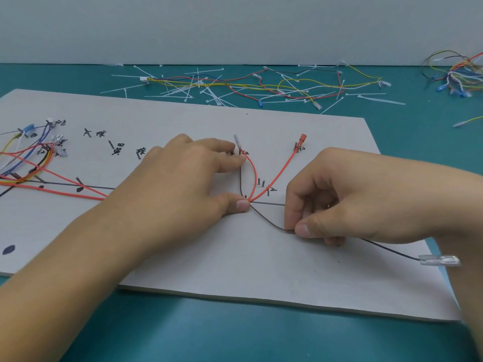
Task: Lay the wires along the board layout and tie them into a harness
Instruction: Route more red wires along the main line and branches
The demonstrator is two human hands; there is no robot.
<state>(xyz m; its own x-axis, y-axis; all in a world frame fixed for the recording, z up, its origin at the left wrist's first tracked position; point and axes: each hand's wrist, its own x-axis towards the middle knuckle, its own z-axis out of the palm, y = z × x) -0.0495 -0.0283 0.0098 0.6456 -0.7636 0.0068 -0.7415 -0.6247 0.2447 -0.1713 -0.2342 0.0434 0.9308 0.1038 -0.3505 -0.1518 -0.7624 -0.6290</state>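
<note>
Left hand point(183, 184), right hand point(352, 197) bare. Forearms point(78, 257) bare to picture edge. Fingernails point(242, 205) short, plain.

Light bright, even, diffuse. Soft, faint shadows lie close under the left hand point(183, 184) and right hand point(352, 197) on the board point(261, 278) (light falls from above). Centre sharp. Board edges bow with wide-angle distortion. Forearm point(467, 296) blurred at lower right edge; far wires point(454, 74) soft.

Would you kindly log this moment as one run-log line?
left hand: presses red wires | right hand: pinches black wire | stage: routing on board
</note>
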